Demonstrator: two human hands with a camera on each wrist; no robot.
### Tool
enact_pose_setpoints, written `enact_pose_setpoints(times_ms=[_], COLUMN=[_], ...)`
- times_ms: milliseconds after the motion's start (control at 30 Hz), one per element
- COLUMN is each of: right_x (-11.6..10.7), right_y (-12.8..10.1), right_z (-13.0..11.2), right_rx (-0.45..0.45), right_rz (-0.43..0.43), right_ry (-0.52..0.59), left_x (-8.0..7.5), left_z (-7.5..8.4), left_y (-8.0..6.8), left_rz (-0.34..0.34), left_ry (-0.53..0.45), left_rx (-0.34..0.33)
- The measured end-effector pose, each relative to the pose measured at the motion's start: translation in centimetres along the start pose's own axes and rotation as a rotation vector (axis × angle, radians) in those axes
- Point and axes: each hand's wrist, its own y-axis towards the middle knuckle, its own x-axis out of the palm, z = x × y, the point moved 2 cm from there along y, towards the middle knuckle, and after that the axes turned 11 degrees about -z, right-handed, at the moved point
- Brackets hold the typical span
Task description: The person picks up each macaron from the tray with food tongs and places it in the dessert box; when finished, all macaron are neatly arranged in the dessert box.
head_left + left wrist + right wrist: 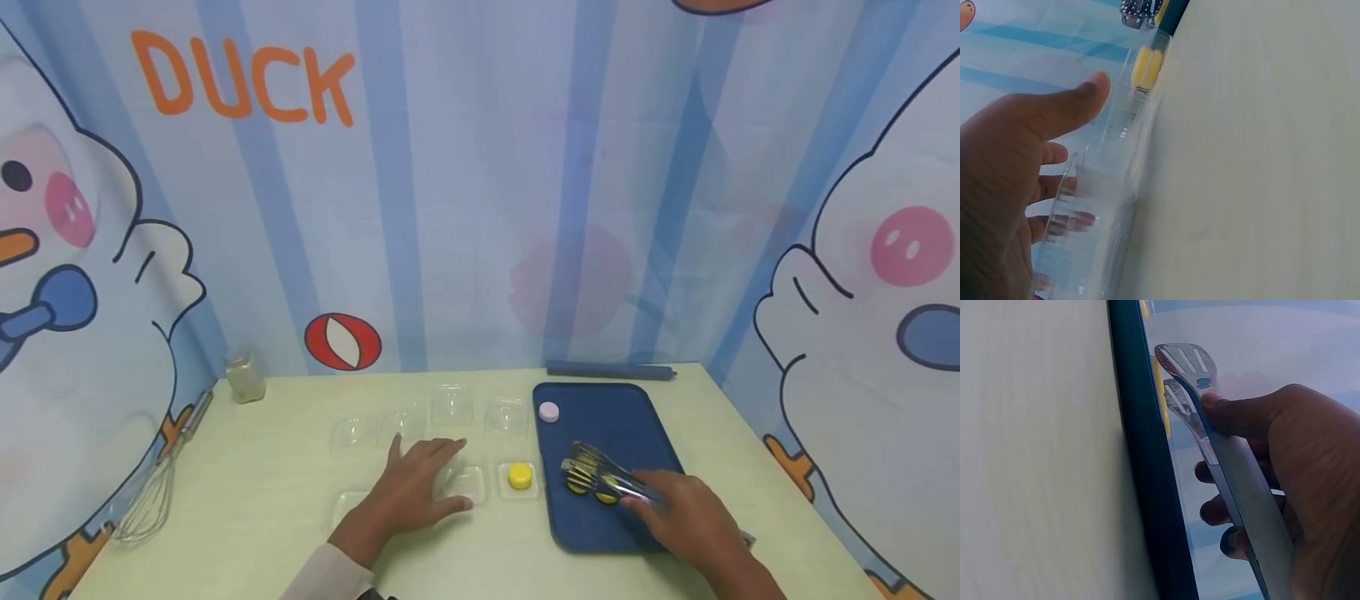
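Your right hand [686,517] is gripping metal tongs [607,475] over the blue tray [637,417], their slotted tips hovering at two yellow discs [588,487] that they are partly covering. Your left hand [416,492] is lying spread, fingers straight, on a clear plastic container [465,483] on the counter [262,508]. Another yellow disc [520,475] is sitting in the neighbouring container; the other clear containers are hard to make out.

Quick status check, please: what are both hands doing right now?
Left hand flat on clear plastic container. Right hand grips metal slotted tongs over yellow round pieces on blue tray. Nothing blocking.
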Motion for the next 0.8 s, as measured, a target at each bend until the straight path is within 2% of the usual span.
enact_pose_setpoints(times_ms=[200, 533, 800], right_x=[0.18, 0.25, 0.43], right_y=[0.09, 0.23, 0.29], right_z=[0.12, 0.14, 0.12], right_rx=[0.020, 0.013, 0.020], right_rz=[-0.022, -0.015, -0.002], right_ry=[0.004, 0.005, 0.001], left_x=[-0.32, -0.27, -0.40], left_z=[-0.55, -0.96, -0.78], left_y=[-0.62, -0.85, -1.06], left_rz=[0.008, -0.033, 0.000], left_ry=[0.001, -0.070, -0.085], left_rx=[0.001, -0.029, -0.005])
